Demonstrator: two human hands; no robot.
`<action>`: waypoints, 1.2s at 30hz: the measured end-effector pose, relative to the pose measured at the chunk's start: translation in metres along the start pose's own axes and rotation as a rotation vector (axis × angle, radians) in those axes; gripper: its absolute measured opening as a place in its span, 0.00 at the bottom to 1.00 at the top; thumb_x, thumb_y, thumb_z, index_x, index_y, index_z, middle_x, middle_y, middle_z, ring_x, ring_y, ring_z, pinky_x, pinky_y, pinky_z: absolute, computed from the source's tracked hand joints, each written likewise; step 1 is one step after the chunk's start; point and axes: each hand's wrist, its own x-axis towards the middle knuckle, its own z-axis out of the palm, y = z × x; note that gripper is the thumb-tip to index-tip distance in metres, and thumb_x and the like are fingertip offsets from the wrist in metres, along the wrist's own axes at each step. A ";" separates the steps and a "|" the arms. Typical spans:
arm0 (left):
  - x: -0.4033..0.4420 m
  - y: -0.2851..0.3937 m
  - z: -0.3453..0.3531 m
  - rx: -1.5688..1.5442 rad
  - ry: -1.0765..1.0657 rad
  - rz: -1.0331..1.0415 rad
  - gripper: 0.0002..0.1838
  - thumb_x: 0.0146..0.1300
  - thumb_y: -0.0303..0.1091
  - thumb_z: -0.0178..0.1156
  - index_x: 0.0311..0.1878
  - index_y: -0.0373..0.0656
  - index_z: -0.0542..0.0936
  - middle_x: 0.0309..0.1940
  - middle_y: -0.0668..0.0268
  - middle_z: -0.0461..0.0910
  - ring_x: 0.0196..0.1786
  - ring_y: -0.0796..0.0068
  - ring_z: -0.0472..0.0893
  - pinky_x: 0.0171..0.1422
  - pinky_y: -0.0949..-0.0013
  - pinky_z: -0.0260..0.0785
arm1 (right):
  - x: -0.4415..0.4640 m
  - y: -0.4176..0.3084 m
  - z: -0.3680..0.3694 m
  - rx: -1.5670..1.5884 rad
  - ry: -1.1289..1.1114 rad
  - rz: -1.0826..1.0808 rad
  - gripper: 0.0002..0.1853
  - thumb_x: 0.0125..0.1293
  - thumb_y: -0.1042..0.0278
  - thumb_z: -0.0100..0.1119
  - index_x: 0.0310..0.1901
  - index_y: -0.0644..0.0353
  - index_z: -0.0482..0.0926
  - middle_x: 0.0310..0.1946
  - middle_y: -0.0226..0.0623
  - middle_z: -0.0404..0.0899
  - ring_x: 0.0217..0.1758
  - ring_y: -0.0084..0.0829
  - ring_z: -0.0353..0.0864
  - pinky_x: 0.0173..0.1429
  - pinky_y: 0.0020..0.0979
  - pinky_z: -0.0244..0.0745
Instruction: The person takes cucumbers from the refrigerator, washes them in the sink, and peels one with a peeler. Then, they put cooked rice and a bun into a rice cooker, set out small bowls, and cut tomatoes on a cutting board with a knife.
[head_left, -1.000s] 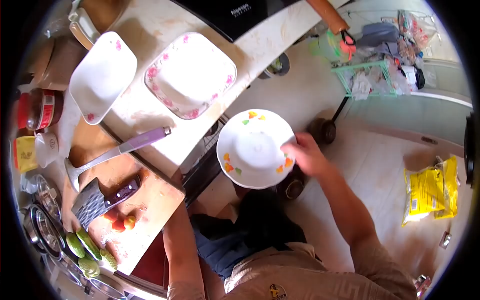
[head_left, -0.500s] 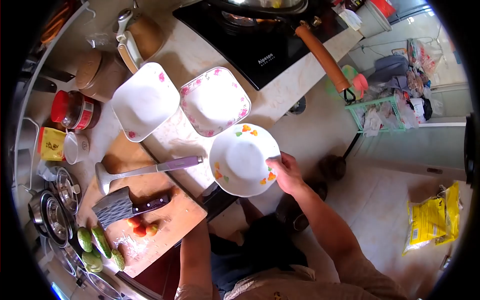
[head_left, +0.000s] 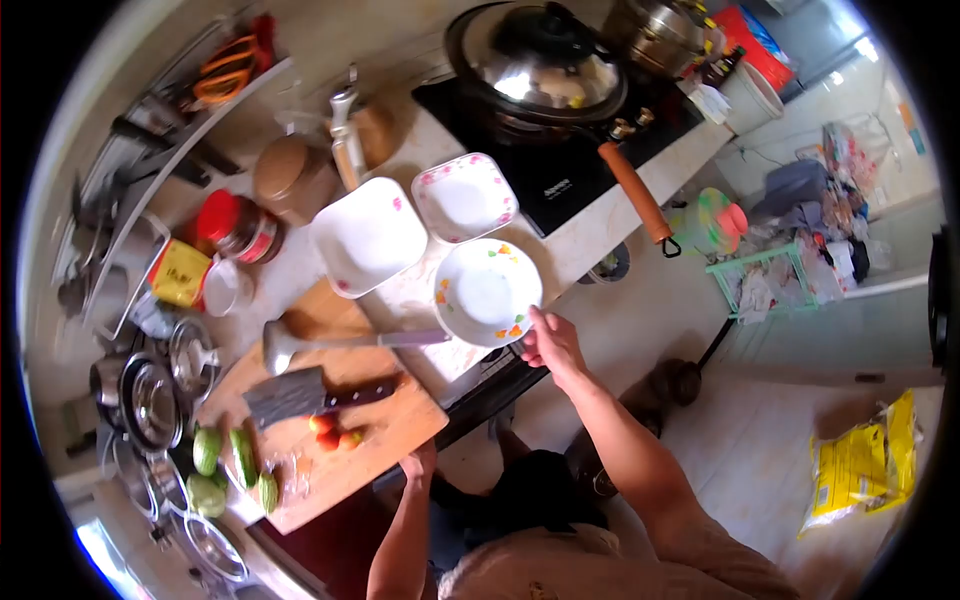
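A round white dish with orange flowers (head_left: 487, 292) is at the counter's front edge, close to two other dishes. My right hand (head_left: 552, 347) is at its near right rim, thumb at the edge and fingers curled below. My left hand (head_left: 420, 462) is by the near edge of the wooden cutting board (head_left: 395, 440), its fingers mostly hidden. On the board are a cleaver (head_left: 290, 397), a ladle (head_left: 285, 347) with a purple handle, and red tomato pieces (head_left: 332, 433). Several green cucumbers (head_left: 243, 457) lie at the board's left side.
A white square dish (head_left: 370, 235) and a pink-flowered dish (head_left: 465, 197) stand behind. A lidded wok (head_left: 540, 75) sits on the black stove, its brown handle (head_left: 636, 198) jutting over the counter edge. A red-lidded jar (head_left: 238, 228) and metal bowls (head_left: 152, 405) line the left.
My right hand has brought the round dish closer to the counter and the pink-flowered dish. My left hand has come into sight by the board. The camera view has shifted, showing more of the stove.
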 end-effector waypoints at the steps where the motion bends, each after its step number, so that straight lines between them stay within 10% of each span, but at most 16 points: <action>1: -0.004 0.009 -0.032 0.019 0.001 -0.039 0.18 0.58 0.42 0.61 0.48 0.43 0.78 0.47 0.56 0.79 0.51 0.58 0.78 0.50 0.57 0.73 | -0.009 0.007 -0.002 0.035 0.065 0.052 0.17 0.67 0.56 0.56 0.38 0.65 0.73 0.26 0.34 0.76 0.19 0.20 0.76 0.21 0.21 0.75; 3: -0.024 0.010 -0.091 -0.600 -0.399 -0.571 0.17 0.61 0.40 0.56 0.49 0.41 0.78 0.41 0.54 0.82 0.47 0.56 0.81 0.50 0.57 0.73 | -0.032 0.030 0.006 0.060 0.039 -0.040 0.14 0.67 0.58 0.56 0.37 0.63 0.72 0.27 0.34 0.76 0.22 0.20 0.76 0.26 0.22 0.75; 13: -0.045 -0.022 -0.213 -0.693 0.206 -0.537 0.06 0.58 0.26 0.61 0.39 0.37 0.81 0.32 0.53 0.82 0.35 0.57 0.84 0.41 0.64 0.76 | -0.091 -0.006 0.166 -0.884 -0.374 -1.376 0.17 0.59 0.62 0.60 0.47 0.60 0.75 0.42 0.42 0.75 0.50 0.41 0.74 0.51 0.43 0.70; 22: 0.050 -0.091 -0.249 -0.936 0.335 -0.467 0.08 0.62 0.23 0.57 0.43 0.34 0.80 0.35 0.58 0.84 0.37 0.73 0.83 0.45 0.72 0.73 | -0.072 -0.007 0.228 -1.398 -0.549 -0.829 0.32 0.63 0.41 0.50 0.63 0.52 0.68 0.68 0.43 0.62 0.72 0.41 0.59 0.72 0.46 0.53; 26: 0.038 -0.100 -0.242 -0.865 0.221 -0.394 0.07 0.60 0.24 0.59 0.41 0.35 0.81 0.34 0.55 0.83 0.36 0.64 0.83 0.45 0.66 0.74 | -0.074 -0.060 0.180 -0.801 -0.113 -0.939 0.08 0.60 0.62 0.58 0.36 0.57 0.77 0.33 0.45 0.79 0.36 0.48 0.80 0.41 0.45 0.75; 30: 0.012 -0.093 -0.237 -0.839 0.119 -0.507 0.07 0.60 0.25 0.59 0.41 0.35 0.81 0.32 0.55 0.82 0.35 0.64 0.83 0.43 0.66 0.75 | 0.040 -0.101 0.150 -1.048 0.375 -0.898 0.15 0.63 0.60 0.52 0.41 0.64 0.76 0.41 0.52 0.76 0.46 0.50 0.76 0.50 0.47 0.72; 36: 0.000 -0.051 -0.229 -1.006 0.276 -0.772 0.10 0.63 0.28 0.57 0.43 0.32 0.80 0.29 0.60 0.83 0.31 0.76 0.81 0.39 0.74 0.73 | 0.104 -0.120 0.170 -1.235 0.215 -0.672 0.19 0.63 0.56 0.53 0.48 0.62 0.75 0.51 0.45 0.72 0.56 0.43 0.71 0.52 0.47 0.72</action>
